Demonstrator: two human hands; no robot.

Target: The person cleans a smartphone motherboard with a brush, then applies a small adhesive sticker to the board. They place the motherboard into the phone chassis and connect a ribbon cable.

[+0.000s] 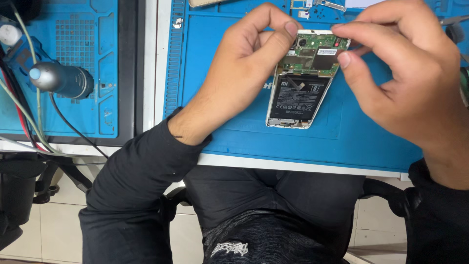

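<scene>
Two hands work on an opened smartphone that lies back-up on the blue mat of the counter: the left hand pinches the upper left edge with closed fingers, and the right hand grips the top right corner near the green circuit board. The step seems to be loosening an inner part at the top, which calls for a gentle, steady pull. The long axis of the phone runs nearly away from the person, its top leaning slightly right.
</scene>
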